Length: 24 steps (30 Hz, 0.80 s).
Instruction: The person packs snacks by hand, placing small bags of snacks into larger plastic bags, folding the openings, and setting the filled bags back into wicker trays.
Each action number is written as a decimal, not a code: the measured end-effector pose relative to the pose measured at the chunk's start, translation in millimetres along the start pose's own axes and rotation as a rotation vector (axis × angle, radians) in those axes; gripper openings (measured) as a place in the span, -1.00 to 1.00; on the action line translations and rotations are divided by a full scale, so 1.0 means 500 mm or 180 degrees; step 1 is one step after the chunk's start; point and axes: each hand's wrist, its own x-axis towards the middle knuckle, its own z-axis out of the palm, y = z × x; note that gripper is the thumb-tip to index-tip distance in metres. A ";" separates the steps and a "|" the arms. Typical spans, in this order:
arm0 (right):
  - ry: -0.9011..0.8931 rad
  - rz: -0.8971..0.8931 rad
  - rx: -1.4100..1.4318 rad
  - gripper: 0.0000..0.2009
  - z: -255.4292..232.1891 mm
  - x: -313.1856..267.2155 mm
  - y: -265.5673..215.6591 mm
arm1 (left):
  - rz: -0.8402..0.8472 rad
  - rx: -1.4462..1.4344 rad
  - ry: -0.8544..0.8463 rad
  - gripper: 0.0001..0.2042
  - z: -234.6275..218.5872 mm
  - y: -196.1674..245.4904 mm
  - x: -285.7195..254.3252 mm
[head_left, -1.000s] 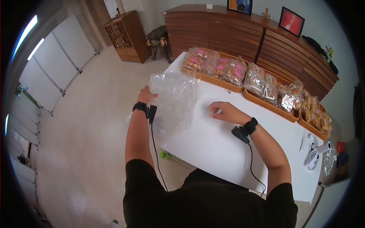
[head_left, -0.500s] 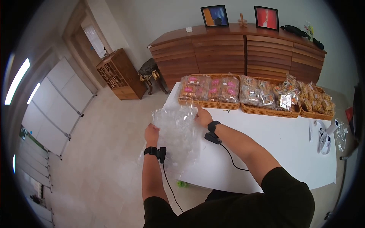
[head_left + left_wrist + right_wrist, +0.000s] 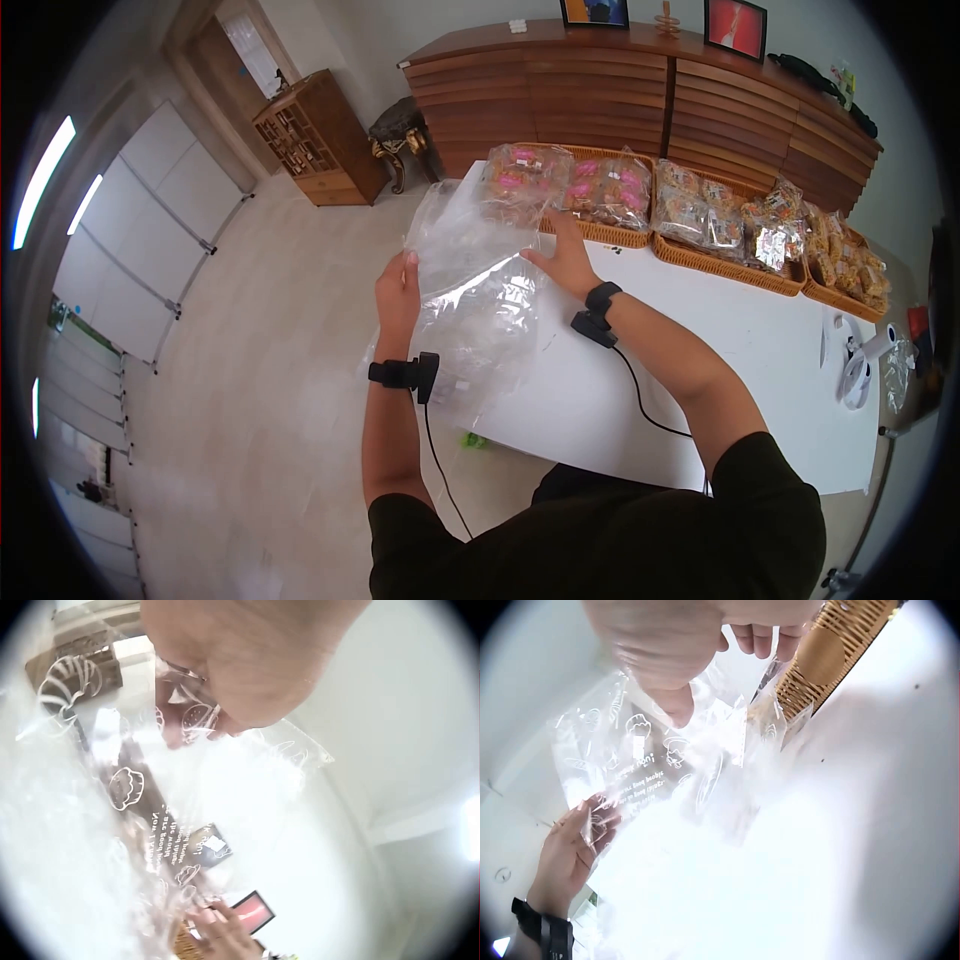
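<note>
A clear plastic bag (image 3: pixel 475 325) hangs between the two hands, its lower part over the white table's left edge. White cake drawings and lettering show on the bag (image 3: pixel 637 761) in the right wrist view. My left hand (image 3: pixel 398 295) pinches its left edge; the left wrist view shows the fingers of this hand (image 3: pixel 232 660) partly through the film. On the bag's other side is my right hand (image 3: pixel 572 262), thumb and fingers spread apart, near the front of a wicker basket. Whether the right fingertips touch the film, I cannot tell.
Wicker baskets (image 3: pixel 725 270) of wrapped food line the table's far side. Tape rolls (image 3: pixel 857 378) and crumpled plastic lie at the right end. Behind stands a long wooden cabinet (image 3: pixel 600 105); a carved stool (image 3: pixel 400 140) is at the back left.
The bag's upper part has been raised and spread towards the baskets. My left hand has come to pinch its edge. The right hand moved left to the bag, then its fingers spread apart.
</note>
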 end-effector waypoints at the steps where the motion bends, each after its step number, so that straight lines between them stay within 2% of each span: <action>1: 0.0067 0.0021 0.0108 -0.19 -0.001 -0.003 0.003 | -0.0546 -0.1035 -0.0256 -0.65 -0.008 0.018 0.003; 2: 0.0078 0.0027 0.0128 -0.19 -0.006 -0.006 0.007 | -0.0539 -0.1014 -0.0263 -0.65 -0.022 0.038 0.006; 4: -0.0667 0.0915 0.1616 -0.18 -0.036 -0.009 0.000 | -0.1059 -0.1979 -0.0694 -0.62 -0.047 0.083 0.013; 5: -0.0963 0.1147 0.1936 -0.27 -0.049 -0.011 0.005 | -0.1054 -0.1967 -0.0709 -0.62 -0.047 0.083 0.014; 6: -0.0945 0.1154 0.1946 -0.27 -0.065 -0.018 0.011 | -0.1083 -0.2258 -0.0679 -0.62 -0.044 0.083 0.016; 8: -0.2258 0.1403 0.2975 -0.39 -0.107 -0.035 0.019 | -0.1105 -0.2554 -0.0664 -0.62 -0.038 0.100 0.014; 9: -0.2443 0.1440 0.3021 -0.54 -0.140 -0.048 0.006 | -0.1137 -0.2808 -0.0643 -0.62 -0.035 0.124 0.009; 12: -0.2572 0.1555 0.3445 -0.65 -0.210 -0.099 0.026 | -0.1237 -0.3189 -0.0632 -0.59 -0.007 0.162 -0.008; 13: -0.2341 0.1625 0.3401 -0.79 -0.238 -0.116 0.031 | -0.1316 -0.3296 -0.0621 -0.58 0.007 0.173 -0.018; 14: -0.2311 0.1691 0.3368 -0.79 -0.269 -0.131 0.036 | -0.1358 -0.3343 -0.0661 -0.58 0.022 0.186 -0.030; 17: -0.1594 0.1993 0.3290 -0.89 -0.378 -0.177 0.037 | -0.1746 -0.3820 -0.0937 -0.58 0.058 0.242 -0.070; 20: -0.1329 0.2076 0.3099 -0.89 -0.482 -0.229 0.065 | -0.1814 -0.3601 -0.0859 -0.48 0.100 0.289 -0.104; 22: -0.1173 0.2199 0.2848 -0.90 -0.541 -0.266 0.078 | -0.0960 -0.2416 0.0365 -0.34 0.143 0.314 -0.106; 23: -0.1262 0.2259 0.2589 -0.90 -0.567 -0.282 0.087 | -0.1004 -0.2479 0.0321 -0.34 0.160 0.337 -0.111; 24: -0.1357 0.2314 0.2344 -0.89 -0.587 -0.299 0.095 | -0.0213 -0.1750 0.0217 -0.30 0.163 0.371 -0.112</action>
